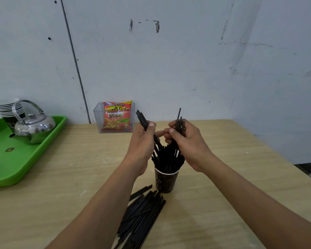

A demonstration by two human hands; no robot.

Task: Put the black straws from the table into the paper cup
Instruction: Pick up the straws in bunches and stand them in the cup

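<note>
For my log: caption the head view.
Left hand and right hand hold straws over the cup; more lie beside it.

The dark paper cup point(166, 182) is standing upright just below the gap between my left hand point(142, 142) and my right hand point(189, 146). Black straws point(167, 159) are crowding it and fanning out above its white rim. A left bunch point(142, 119) is sticking up out of my left hand's grip, leaning left. A right bunch point(179, 123) is rising almost upright from my right hand's fingers. The loose pile point(142, 214) is lying flat under my left forearm, just beside the cup's base.

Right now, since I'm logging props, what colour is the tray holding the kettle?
The tray is bright green; the head view shows it.
</note>
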